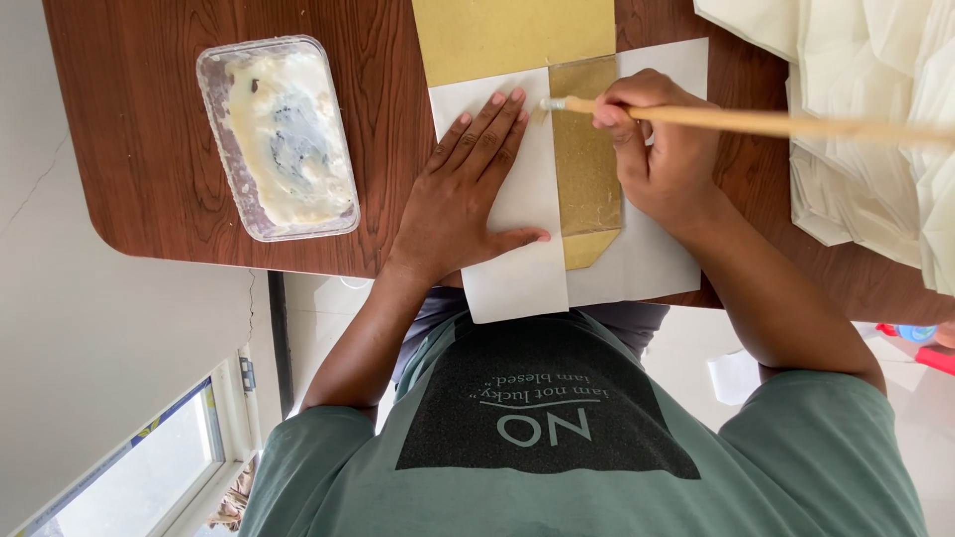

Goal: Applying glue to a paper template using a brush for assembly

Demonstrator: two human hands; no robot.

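Item 1: a clear plastic tub [278,137] smeared with whitish paste, which I see at the left on the brown wooden table [149,149], well apart from both hands.

Item 2: left hand [468,189], flat and unclenched, grasping nothing. I note the palm and spread fingers pressing down a white sheet of paper [517,268] that overhangs the table's near edge.

Item 3: gold paper [585,159], lying between the hands. I log a wide panel at the top edge and a narrow strip running down beside the white sheet, ending in a folded corner.

Item 4: right hand [662,149], fingers clenched around a thin wooden brush [756,121]. I see its pale tip touching the top of the gold strip, just beside the left fingertips.

Item 5: stacked cream paper pieces [875,119] at the far right.
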